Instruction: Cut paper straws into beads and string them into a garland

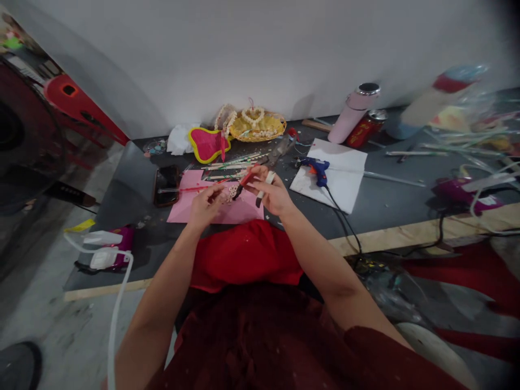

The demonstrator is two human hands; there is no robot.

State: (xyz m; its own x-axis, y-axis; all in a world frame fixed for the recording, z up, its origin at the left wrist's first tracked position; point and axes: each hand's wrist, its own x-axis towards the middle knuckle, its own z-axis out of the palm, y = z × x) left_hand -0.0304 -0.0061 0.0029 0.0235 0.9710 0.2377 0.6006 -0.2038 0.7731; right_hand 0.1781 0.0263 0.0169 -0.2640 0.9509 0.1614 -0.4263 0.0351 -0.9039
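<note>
My right hand (274,195) is closed around a pair of pliers (248,176) with red-and-black and pale handles. Their grey metal jaws point away from me, toward the back of the table. Just left of the handles, my left hand (206,205) has its fingers curled in, and a small beige beaded piece (233,192) shows at its fingertips. Both hands are above a pink sheet (184,208). Behind them lie several thin patterned sticks (227,167) and a red-tipped clear rod (189,189).
A phone (166,186) lies left of the pink sheet. At the back are a yellow basket (280,125) with beaded loops and a pink-and-yellow tray (205,145). To the right, a blue glue gun (317,167) rests on white paper (345,187), near a pink flask (351,116) and red can (365,130).
</note>
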